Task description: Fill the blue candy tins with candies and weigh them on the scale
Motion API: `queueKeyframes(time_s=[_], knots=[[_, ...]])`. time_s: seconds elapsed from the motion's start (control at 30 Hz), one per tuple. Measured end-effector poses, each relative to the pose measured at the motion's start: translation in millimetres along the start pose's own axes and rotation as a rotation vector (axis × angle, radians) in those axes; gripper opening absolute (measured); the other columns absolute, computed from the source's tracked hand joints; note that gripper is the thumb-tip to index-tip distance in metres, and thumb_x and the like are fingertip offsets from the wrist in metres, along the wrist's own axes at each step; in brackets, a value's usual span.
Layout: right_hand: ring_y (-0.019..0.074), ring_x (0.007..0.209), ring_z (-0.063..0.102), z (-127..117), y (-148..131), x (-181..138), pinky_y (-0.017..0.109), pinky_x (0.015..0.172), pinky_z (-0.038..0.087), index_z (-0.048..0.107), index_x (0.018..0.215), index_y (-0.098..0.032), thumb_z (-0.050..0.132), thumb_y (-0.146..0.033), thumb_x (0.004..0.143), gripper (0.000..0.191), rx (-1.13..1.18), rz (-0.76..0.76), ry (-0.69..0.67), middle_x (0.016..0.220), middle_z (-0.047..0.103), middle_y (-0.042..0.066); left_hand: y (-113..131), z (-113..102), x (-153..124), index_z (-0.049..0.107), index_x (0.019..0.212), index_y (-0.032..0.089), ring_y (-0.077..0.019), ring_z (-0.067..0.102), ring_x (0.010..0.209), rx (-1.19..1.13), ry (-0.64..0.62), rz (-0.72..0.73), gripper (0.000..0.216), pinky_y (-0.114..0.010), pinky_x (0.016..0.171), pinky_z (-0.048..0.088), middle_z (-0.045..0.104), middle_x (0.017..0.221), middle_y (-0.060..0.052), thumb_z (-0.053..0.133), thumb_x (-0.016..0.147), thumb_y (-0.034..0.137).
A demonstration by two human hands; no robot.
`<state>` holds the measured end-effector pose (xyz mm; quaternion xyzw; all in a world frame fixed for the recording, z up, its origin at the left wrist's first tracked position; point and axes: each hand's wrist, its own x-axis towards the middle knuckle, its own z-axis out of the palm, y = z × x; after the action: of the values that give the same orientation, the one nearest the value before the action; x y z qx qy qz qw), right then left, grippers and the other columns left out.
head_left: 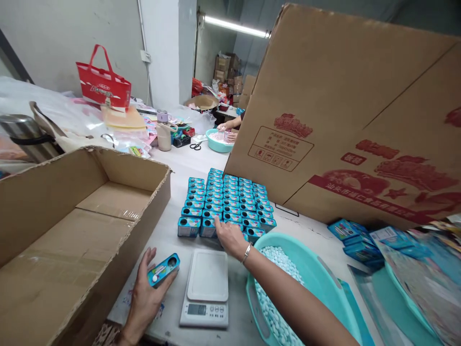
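Observation:
My left hand point(146, 293) grips a small blue tin point(163, 269) by its edges, low at the table's front, just left of a white digital scale point(207, 288). My right hand point(230, 236) reaches forward over the scale, fingers curled down on the front row of a block of several blue tins point(226, 202) standing in neat rows on the table. What the fingers hold is hidden. A bracelet sits on that wrist. A teal basin point(317, 278) full of white candy pieces lies under my right forearm.
A large open cardboard box point(72, 226) lies on its side at the left. A big tilted carton point(345, 120) rises at the right. Another person's hands point(227, 130) work over a teal bowl point(218, 142) at the far end. Scissors point(195, 144), cups and a red bag point(104, 86) sit behind.

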<state>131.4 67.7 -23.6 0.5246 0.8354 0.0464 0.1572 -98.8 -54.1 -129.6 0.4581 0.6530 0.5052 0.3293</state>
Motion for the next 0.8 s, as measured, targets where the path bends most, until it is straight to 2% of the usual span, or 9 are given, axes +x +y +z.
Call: queueKeyframes(time_s=[0.1, 0.2, 0.3, 0.4, 0.43, 0.5, 0.57, 0.7, 0.8], knots=[[0.0265, 0.084, 0.068, -3, -1, 4, 0.034, 0.066, 0.053, 0.031, 0.144, -0.004, 0.034, 0.0, 0.087, 0.057, -0.005, 0.039, 0.001, 0.093, 0.069, 0.02, -9, 2, 2, 0.028, 0.147, 0.027, -0.032, 0.048, 0.132, -0.087, -0.04, -0.008, 0.092, -0.051, 0.107, 0.044, 0.048, 0.143, -0.013, 0.074, 0.071, 0.048], [0.0254, 0.077, 0.068, -13, -1, -9, 0.031, 0.062, 0.05, 0.032, 0.145, -0.01, 0.037, -0.013, 0.093, 0.052, 0.121, 0.113, 0.086, 0.089, 0.071, 0.015, -17, 2, 3, 0.046, 0.133, 0.024, -0.03, 0.06, 0.118, -0.134, -0.098, -0.071, 0.071, -0.048, 0.102, 0.05, 0.062, 0.128, -0.01, 0.074, 0.072, 0.049], [0.0215, 0.071, 0.066, -20, 19, -49, 0.029, 0.064, 0.046, 0.051, 0.13, -0.02, 0.035, -0.034, 0.099, 0.037, 0.492, 0.27, 0.285, 0.083, 0.071, 0.007, -17, -2, 3, 0.058, 0.112, 0.021, -0.0274, 0.069, 0.096, -0.103, -0.161, -0.13, 0.052, -0.042, 0.089, 0.057, 0.072, 0.104, -0.006, 0.074, 0.072, 0.049], [0.0194, 0.072, 0.062, -3, 61, -105, 0.028, 0.068, 0.045, 0.062, 0.102, -0.02, 0.036, -0.046, 0.098, 0.037, 0.811, 0.38, 0.404, 0.082, 0.068, 0.004, 2, -10, 2, 0.059, 0.11, 0.02, -0.0247, 0.069, 0.092, -0.125, -0.202, -0.107, 0.048, -0.037, 0.086, 0.057, 0.072, 0.101, -0.005, 0.075, 0.073, 0.046], [0.0204, 0.072, 0.062, 9, 76, -122, 0.029, 0.068, 0.044, 0.062, 0.1, -0.02, 0.038, -0.048, 0.096, 0.038, 0.833, 0.425, 0.383, 0.08, 0.067, 0.004, 12, -12, 2, 0.059, 0.11, 0.02, -0.0238, 0.069, 0.093, -0.142, -0.221, -0.083, 0.047, -0.036, 0.087, 0.056, 0.071, 0.104, -0.006, 0.075, 0.074, 0.044], [0.0231, 0.074, 0.062, 40, 100, -152, 0.032, 0.069, 0.044, 0.063, 0.094, -0.021, 0.038, -0.051, 0.094, 0.038, 0.762, 0.508, 0.217, 0.079, 0.066, 0.005, 35, -15, 2, 0.06, 0.109, 0.02, -0.0227, 0.066, 0.099, -0.167, -0.272, 0.002, 0.042, -0.036, 0.091, 0.053, 0.068, 0.109, -0.007, 0.075, 0.076, 0.039], [0.0261, 0.086, 0.063, 70, 108, -171, 0.036, 0.076, 0.046, 0.061, 0.108, -0.019, 0.043, -0.051, 0.091, 0.04, 0.676, 0.547, 0.084, 0.097, 0.066, 0.009, 59, -13, 4, 0.061, 0.108, 0.019, -0.0221, 0.063, 0.105, -0.178, -0.336, 0.107, 0.037, -0.035, 0.096, 0.05, 0.065, 0.112, -0.007, 0.074, 0.077, 0.035], [0.0305, 0.113, 0.054, 99, 84, -181, 0.04, 0.091, 0.043, 0.052, 0.125, -0.014, 0.053, -0.047, 0.087, 0.05, 0.598, 0.426, 0.041, 0.119, 0.057, 0.016, 86, 7, 8, 0.061, 0.107, 0.019, -0.0213, 0.06, 0.107, -0.213, -0.528, 0.205, 0.036, -0.034, 0.097, 0.047, 0.062, 0.111, -0.008, 0.076, 0.077, 0.031], [0.0265, 0.099, 0.059, 95, 71, -177, 0.037, 0.084, 0.044, 0.055, 0.111, -0.017, 0.044, -0.036, 0.092, 0.029, 0.68, 0.391, 0.002, 0.108, 0.061, 0.012, 87, 33, 11, 0.06, 0.107, 0.018, -0.0216, 0.06, 0.105, -0.231, -0.635, 0.18, 0.038, -0.034, 0.095, 0.048, 0.062, 0.11, -0.008, 0.076, 0.076, 0.032]])
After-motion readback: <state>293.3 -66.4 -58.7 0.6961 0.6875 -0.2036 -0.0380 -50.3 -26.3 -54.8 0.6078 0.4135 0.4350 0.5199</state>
